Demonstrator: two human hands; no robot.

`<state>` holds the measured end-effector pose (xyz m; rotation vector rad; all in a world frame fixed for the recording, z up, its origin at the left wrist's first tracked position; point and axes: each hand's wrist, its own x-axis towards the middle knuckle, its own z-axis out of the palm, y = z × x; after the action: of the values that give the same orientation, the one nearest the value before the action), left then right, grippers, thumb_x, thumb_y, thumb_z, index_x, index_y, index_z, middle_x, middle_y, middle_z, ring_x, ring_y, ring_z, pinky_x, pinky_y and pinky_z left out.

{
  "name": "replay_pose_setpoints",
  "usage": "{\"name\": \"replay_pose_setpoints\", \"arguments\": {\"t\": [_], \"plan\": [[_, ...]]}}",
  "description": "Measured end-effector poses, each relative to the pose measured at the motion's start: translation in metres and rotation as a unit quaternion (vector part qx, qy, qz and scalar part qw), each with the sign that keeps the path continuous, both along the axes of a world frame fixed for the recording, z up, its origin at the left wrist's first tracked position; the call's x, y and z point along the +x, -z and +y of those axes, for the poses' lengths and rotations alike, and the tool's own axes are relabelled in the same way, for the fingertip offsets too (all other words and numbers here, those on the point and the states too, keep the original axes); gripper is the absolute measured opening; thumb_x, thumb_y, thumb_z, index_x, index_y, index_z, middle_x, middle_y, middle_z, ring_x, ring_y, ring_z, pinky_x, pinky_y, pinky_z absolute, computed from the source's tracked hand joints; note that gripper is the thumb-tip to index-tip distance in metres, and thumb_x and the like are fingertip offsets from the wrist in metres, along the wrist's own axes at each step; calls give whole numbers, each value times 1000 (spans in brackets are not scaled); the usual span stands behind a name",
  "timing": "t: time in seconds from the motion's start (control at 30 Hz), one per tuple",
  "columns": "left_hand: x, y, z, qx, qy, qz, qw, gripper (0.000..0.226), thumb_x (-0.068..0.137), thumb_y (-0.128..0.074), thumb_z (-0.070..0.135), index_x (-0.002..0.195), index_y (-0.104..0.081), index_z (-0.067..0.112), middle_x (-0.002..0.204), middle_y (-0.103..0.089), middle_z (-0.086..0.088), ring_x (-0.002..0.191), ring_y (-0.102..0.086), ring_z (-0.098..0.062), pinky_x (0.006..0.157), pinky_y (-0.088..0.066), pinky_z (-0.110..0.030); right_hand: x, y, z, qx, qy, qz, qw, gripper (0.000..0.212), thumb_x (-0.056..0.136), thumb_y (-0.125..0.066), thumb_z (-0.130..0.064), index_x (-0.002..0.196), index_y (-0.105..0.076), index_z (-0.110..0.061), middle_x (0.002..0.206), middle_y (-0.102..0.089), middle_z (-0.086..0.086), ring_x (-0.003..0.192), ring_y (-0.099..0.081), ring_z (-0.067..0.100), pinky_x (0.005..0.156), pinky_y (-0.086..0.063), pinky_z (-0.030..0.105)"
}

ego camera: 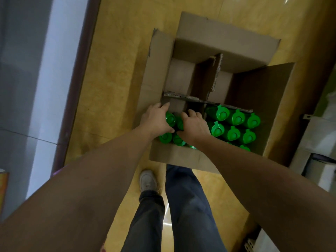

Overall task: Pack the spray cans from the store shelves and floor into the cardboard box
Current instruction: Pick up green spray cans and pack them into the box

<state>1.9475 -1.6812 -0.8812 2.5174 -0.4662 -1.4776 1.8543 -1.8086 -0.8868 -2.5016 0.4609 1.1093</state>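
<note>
At the near-left corner of the cardboard box [174,158], the spray cans [165,137] stand upright, green caps up, directly under both hands. The left hand [156,120] curls over the outer caps and the right hand [195,125] over the inner ones (side by side, equally near). Beyond the divider [183,96], the far compartments [179,75] lie straight ahead.

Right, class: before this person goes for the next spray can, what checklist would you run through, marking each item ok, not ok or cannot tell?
1. Cardboard box flaps folded open: ok.
2. Far compartments free for cans: ok.
3. Near right cans standing caps up: ok.
4. Near left cans fully seated: cannot tell, left hand and right hand cover them.
5. Hands gripping or only pressing: cannot tell.
</note>
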Motion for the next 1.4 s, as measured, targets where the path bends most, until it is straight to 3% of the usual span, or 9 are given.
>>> {"name": "replay_pose_setpoints", "arguments": {"t": [0.3,0.5,0.7,1.07,1.4], "plan": [[34,-140,-17,-18,10,-84,996,113,74,-86,48,162,-17,29,168,-17,-8,154,-14,-30,122,-25,-51,36,-124,-10,-28,41,-71,996,66,90,-68,-42,147,-43,-19,145,-43,15,131,-40,38,102,-43,49],[49,-257,-12,-29,32,-172,984,111,73,-84,56,161,-22,30,168,-18,-7,154,-15,-30,120,-26,-51,60,-238,-10,-47,39,-126,990,78,90,-69,-48,154,-33,-20,156,-34,15,141,-31,38,109,-38,52],[60,-386,-2,-51,56,-266,961,101,79,-76,61,159,-26,27,167,-19,-9,153,-15,-32,119,-27,-53,64,-367,-6,-85,39,-194,977,72,91,-69,-41,152,-35,-22,151,-40,13,138,-38,37,106,-42,50],[30,-599,14,-114,95,-415,898,96,82,-71,64,159,-26,29,167,-17,-7,154,-11,-31,120,-23,-57,30,-582,7,-156,71,-363,916,75,90,-70,-47,151,-35,-21,146,-46,12,133,-41,35,103,-44,50],[6,-703,-6,-152,77,-498,850,94,83,-72,60,159,-25,30,167,-19,-7,154,-12,-31,121,-21,-57,11,-683,-28,-200,71,-448,869,78,89,-70,-48,153,-34,-23,152,-43,12,137,-39,35,105,-44,49]]}}
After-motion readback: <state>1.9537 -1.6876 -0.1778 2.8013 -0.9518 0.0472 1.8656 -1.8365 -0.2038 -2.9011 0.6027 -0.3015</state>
